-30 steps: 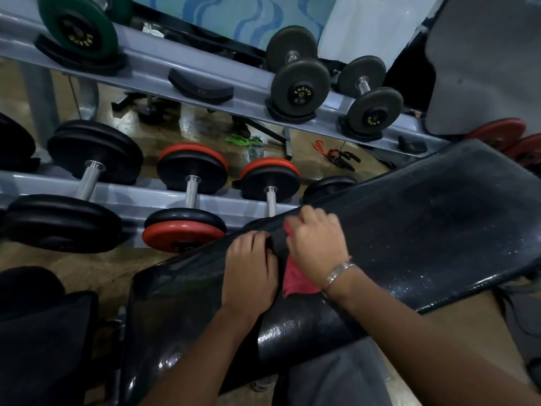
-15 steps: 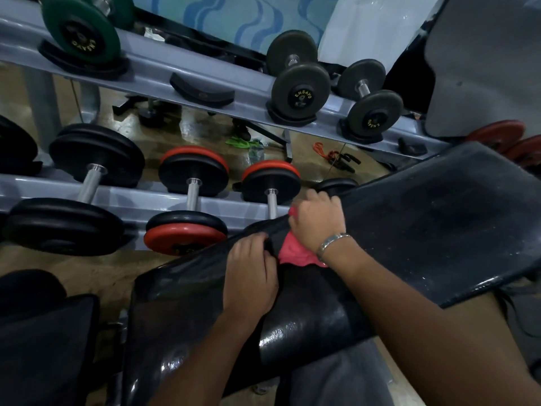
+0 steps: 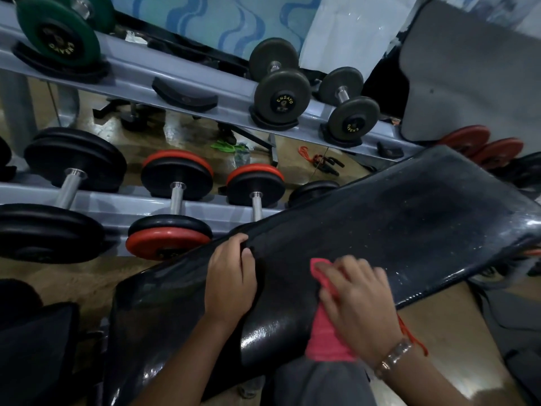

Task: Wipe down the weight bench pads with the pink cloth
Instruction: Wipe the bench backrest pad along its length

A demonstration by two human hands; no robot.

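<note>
Two black weight bench pads fill the lower half of the view: a long back pad [image 3: 409,224] slanting up to the right and a seat pad [image 3: 158,312] at lower left. My left hand [image 3: 231,276] grips the far edge where the two pads meet. My right hand [image 3: 357,303] presses the pink cloth [image 3: 325,338] flat onto the near lower end of the back pad. The cloth hangs over the pad's near edge, and most of it is hidden under my palm. My right hand is motion-blurred.
A grey two-tier dumbbell rack [image 3: 181,206] stands just beyond the bench, with black and red dumbbells [image 3: 172,218] below and grey ones [image 3: 281,92] above. Red plates [image 3: 480,145] lie at the right. My grey trouser leg [image 3: 322,382] is under the pad.
My right hand has swept the pink cloth from the pad's far edge toward me and rightward, down to the near edge. My left hand has stayed gripping the junction.
</note>
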